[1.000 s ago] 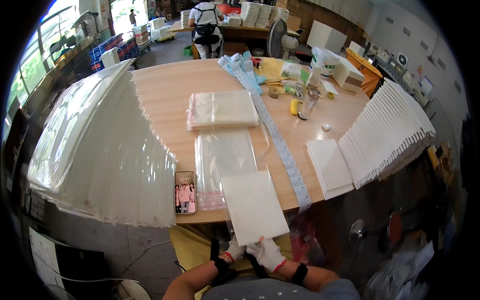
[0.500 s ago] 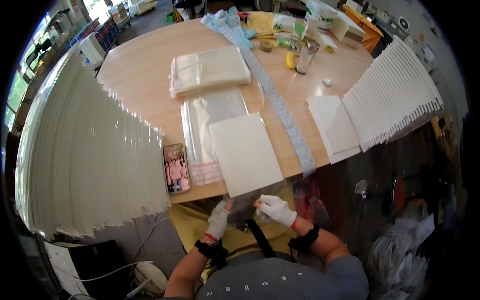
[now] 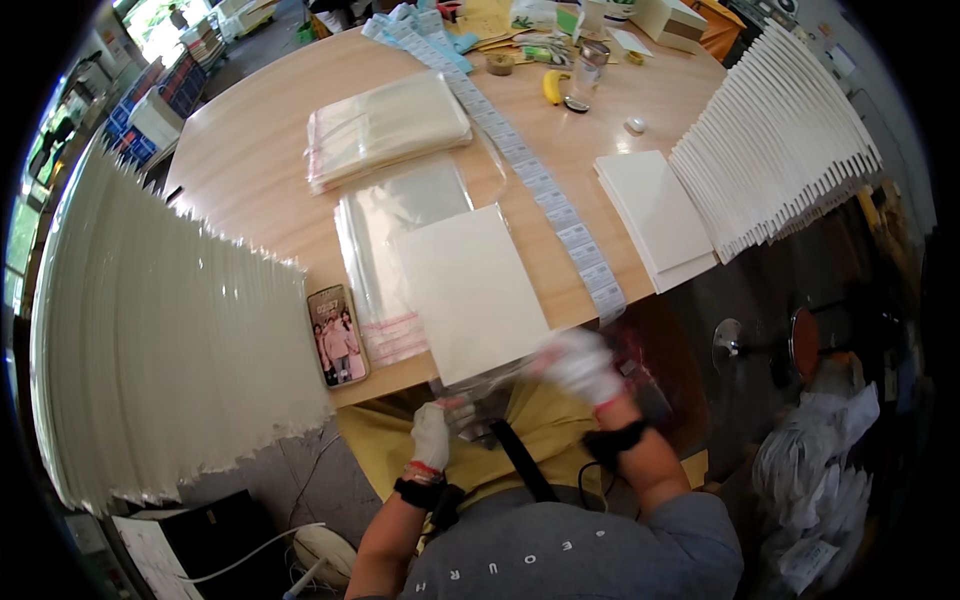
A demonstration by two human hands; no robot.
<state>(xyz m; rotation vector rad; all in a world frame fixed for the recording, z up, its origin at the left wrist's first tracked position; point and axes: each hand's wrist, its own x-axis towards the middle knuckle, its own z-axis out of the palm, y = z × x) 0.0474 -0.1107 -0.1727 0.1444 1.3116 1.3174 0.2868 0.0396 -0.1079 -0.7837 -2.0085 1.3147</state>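
Note:
A white rectangular board (image 3: pixel 470 290) lies near the table's front edge, with clear plastic film (image 3: pixel 485 392) showing beyond its lower end. My left hand (image 3: pixel 431 438), in a white glove with the fingertips bare, is closed on this clear plastic bag just below the edge. My right hand (image 3: pixel 580 366), gloved too, is at the board's lower right corner; motion smears its fingers. Under the board and to its left lie flat clear bags (image 3: pixel 385 250) with a pink-marked strip. A phone (image 3: pixel 337 337) with a lit screen rests left of them.
A tall row of bagged boards (image 3: pixel 180 330) fills the left side. At right are loose white boards (image 3: pixel 655 215) and a leaning stack (image 3: pixel 770 140). A label strip (image 3: pixel 560 210) crosses the table. Farther back are a bag pack (image 3: pixel 390 130), a glass (image 3: pixel 588 75) and a banana (image 3: pixel 553 87).
My right hand has moved up and to the right, onto the board's lower right corner. The left hand stays low by the plastic film. The whole view has shifted slightly.

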